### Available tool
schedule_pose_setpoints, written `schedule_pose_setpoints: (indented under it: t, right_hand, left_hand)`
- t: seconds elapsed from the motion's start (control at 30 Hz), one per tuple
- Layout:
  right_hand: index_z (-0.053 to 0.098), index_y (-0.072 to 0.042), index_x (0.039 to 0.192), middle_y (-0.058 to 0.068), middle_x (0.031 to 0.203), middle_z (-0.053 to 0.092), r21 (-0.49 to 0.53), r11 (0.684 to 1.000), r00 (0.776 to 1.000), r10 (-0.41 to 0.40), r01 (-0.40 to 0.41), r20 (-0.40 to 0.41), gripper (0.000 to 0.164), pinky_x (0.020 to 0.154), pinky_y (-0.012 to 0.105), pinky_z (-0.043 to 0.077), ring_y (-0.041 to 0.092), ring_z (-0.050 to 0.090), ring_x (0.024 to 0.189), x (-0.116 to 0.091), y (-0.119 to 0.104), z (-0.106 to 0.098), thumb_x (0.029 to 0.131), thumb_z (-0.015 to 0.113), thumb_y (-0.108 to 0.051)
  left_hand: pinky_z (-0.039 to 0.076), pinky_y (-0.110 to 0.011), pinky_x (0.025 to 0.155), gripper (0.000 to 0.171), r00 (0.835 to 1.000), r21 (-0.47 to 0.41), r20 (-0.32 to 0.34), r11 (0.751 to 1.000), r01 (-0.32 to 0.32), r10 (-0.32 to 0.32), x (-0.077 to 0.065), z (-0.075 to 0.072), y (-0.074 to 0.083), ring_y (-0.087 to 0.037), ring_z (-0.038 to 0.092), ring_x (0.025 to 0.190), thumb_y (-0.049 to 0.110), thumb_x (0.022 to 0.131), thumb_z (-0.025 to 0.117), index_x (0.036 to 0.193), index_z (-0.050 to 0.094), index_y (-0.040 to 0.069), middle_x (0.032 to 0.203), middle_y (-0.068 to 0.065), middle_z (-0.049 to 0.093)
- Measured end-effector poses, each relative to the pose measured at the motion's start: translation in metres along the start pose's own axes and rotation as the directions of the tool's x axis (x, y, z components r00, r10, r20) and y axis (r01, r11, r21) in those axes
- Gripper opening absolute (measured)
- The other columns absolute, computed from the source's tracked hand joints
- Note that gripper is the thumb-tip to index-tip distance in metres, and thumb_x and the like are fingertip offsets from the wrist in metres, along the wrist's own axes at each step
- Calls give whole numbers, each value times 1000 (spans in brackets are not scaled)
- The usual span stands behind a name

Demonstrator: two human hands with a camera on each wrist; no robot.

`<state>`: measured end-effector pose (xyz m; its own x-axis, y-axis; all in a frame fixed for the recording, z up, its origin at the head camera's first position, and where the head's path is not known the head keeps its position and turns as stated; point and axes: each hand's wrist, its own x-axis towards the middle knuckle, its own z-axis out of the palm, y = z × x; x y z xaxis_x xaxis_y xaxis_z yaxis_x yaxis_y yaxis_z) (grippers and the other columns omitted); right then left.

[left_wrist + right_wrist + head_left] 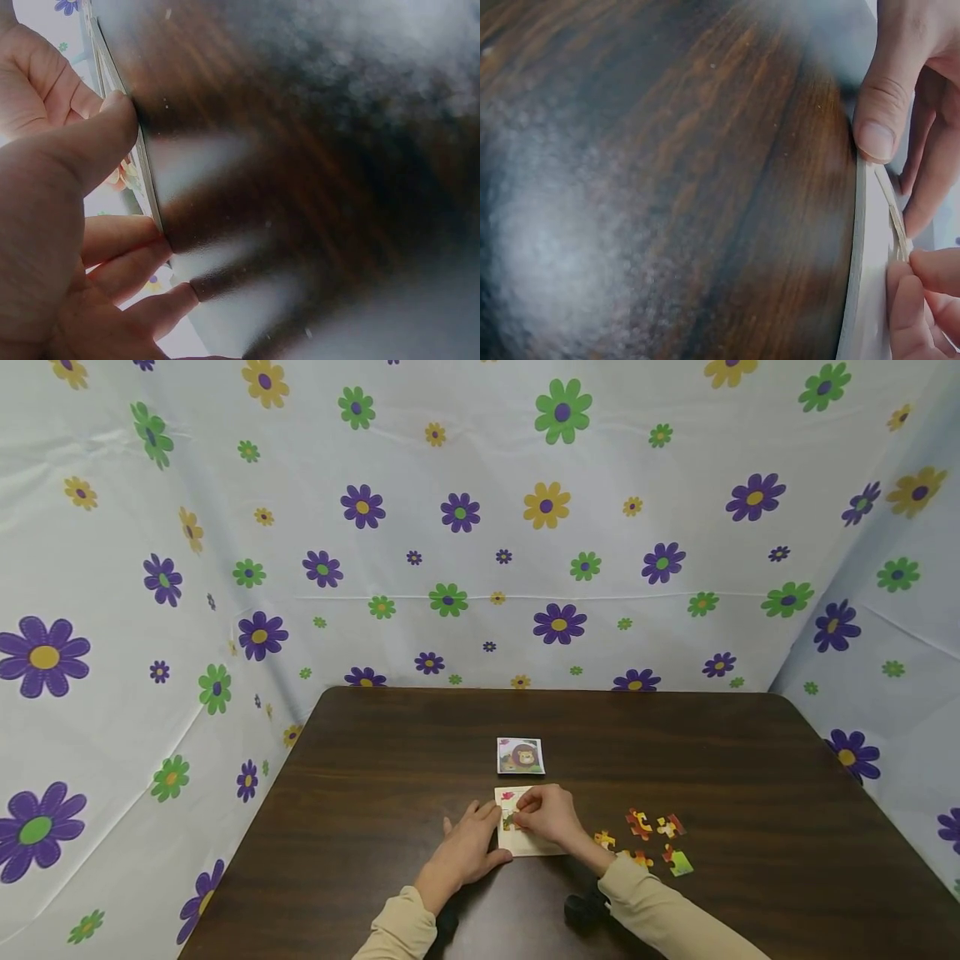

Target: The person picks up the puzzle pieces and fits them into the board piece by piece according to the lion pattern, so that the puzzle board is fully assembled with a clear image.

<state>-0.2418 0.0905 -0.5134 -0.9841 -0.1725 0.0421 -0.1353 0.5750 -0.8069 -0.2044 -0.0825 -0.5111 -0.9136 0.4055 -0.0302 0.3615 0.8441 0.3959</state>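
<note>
Cream, thin board (519, 841) touches the outspread left hand (467, 846); the right hand (551, 816) pinches a tilted piece (895, 214).

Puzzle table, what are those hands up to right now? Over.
Left hand touching the left edge of the board. Right hand pinching a puzzle piece at the board. Loose pieces off to the board's right. Nothing visibly in the way.
</note>
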Motion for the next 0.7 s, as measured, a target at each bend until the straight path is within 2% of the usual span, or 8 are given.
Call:
schedule_pose_setpoints:
  t: [0.43, 0.7]
  right_hand:
    - [69, -4, 71, -2, 61, 64, -78, 995, 998, -65, 62, -26, 13, 50, 22, 42, 4, 54, 53, 2, 1, 1, 69, 82, -7]
    - [67, -6, 68, -3, 59, 62, -91, 994, 996, -72, 67, -58, 16, 51, 21, 41, 5, 52, 53, 3, 4, 5, 68, 83, -6]
  left_hand:
    - [31, -77, 86, 63, 1000, 0, -3, 1000, -3, 3, 0, 0, -1, -40, 41, 130, 37, 82, 75, 132, 53, 6, 140, -10, 49]
    - [33, -77, 83, 60, 999, 4, -24, 1000, -23, 23, 0, 0, -1, -41, 44, 128, 37, 81, 76, 129, 55, 6, 138, -10, 51]
